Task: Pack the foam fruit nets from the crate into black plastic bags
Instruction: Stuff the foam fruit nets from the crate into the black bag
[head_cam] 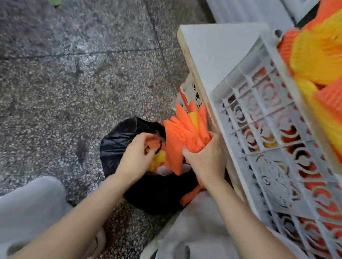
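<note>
A: Bag status?

B: Bag (115, 143) stands on the floor (64, 70), just beside the worktop's (216, 48) left edge, with its mouth open. Orange and yellow foam shows inside. Depth of fill: cannot tell.

A: Hands?

B: Left hand (137, 155): fingers curled at the bag's rim, apparently pinching it to hold the mouth wide. Right hand (205, 158): fingers wrapped tight round a bundle (185, 131) of orange nets with one yellow among them. The bundle is over the mouth and its lower ends dip toward the opening.

A: Crate?

B: Crate (265, 125) sits on the worktop along the left edge. Nets (339, 65) are heaped above its rim, and more show through the lattice side.

A: Progress, then?

B: Judged early. Some nets are in the bag and one bundle is partway in. The bulk remains in the crate. This bag looks unlikely to take it all, and no second bag is in view.
</note>
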The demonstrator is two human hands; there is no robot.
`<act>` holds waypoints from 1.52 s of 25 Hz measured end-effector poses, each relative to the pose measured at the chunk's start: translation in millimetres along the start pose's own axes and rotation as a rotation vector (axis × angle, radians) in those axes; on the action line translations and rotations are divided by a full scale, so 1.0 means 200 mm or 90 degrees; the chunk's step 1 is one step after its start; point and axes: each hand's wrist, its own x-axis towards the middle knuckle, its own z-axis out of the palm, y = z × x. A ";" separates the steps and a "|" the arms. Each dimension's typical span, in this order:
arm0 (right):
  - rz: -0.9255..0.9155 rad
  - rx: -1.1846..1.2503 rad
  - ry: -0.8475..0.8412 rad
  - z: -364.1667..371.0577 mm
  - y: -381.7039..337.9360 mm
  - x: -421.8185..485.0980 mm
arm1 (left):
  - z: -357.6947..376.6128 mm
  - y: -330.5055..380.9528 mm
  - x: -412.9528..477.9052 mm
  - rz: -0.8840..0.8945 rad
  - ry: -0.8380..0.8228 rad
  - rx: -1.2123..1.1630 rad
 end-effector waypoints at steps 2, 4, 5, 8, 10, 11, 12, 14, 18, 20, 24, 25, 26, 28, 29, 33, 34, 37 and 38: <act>0.040 -0.037 -0.041 0.06 0.06 0.02 | 0.02 -0.12 0.07 -0.022 -0.065 0.116; 0.066 -0.065 -0.069 0.10 0.13 0.03 | 0.06 -0.21 0.13 -0.053 -0.157 0.249; 0.075 -0.072 -0.081 0.11 0.16 0.02 | 0.08 -0.23 0.15 -0.071 -0.208 0.311; 0.085 -0.092 -0.119 0.12 0.24 -0.01 | 0.13 -0.24 0.18 -0.085 -0.344 0.455; 0.088 -0.098 -0.127 0.12 0.28 -0.01 | 0.13 -0.20 0.19 -0.056 -0.338 0.515; 0.089 -0.099 -0.128 0.12 0.28 -0.01 | 0.11 -0.18 0.19 -0.048 -0.281 0.487; 0.090 -0.098 -0.126 0.12 0.28 -0.01 | 0.09 -0.14 0.19 -0.048 -0.191 0.409; 0.080 -0.098 -0.118 0.13 0.26 0.00 | 0.00 -0.05 0.16 -0.045 0.015 0.207; -0.077 -0.149 -0.155 0.21 0.14 -0.04 | -0.17 0.10 0.10 -0.059 0.218 0.080; -0.235 -0.263 -0.241 0.28 0.08 -0.09 | -0.23 0.12 0.07 -0.078 0.242 0.063; -0.305 -0.361 -0.367 0.38 0.03 -0.10 | -0.29 0.08 0.01 -0.089 0.243 0.036; -0.277 -0.345 -0.364 0.40 0.01 -0.06 | -0.31 0.07 0.00 -0.096 0.243 0.031; -0.249 -0.326 -0.347 0.41 -0.02 -0.02 | -0.32 0.07 -0.01 -0.103 0.245 0.023; -0.220 -0.287 -0.307 0.42 -0.11 0.08 | -0.34 0.08 -0.02 -0.105 0.248 -0.008; -0.222 -0.265 -0.282 0.43 -0.17 0.12 | -0.36 0.08 -0.03 -0.099 0.247 -0.021; -0.284 -0.148 -0.178 0.51 -0.32 0.12 | -0.37 0.09 -0.05 -0.095 0.282 -0.048; -0.309 -0.133 -0.200 0.54 -0.32 0.10 | -0.37 0.08 -0.05 -0.108 0.291 -0.050; -0.419 -0.243 -0.333 0.63 -0.23 0.03 | -0.34 0.02 -0.05 -0.151 0.295 -0.044; -0.440 -0.301 -0.343 0.65 -0.20 0.02 | -0.34 0.00 -0.05 -0.161 0.297 -0.041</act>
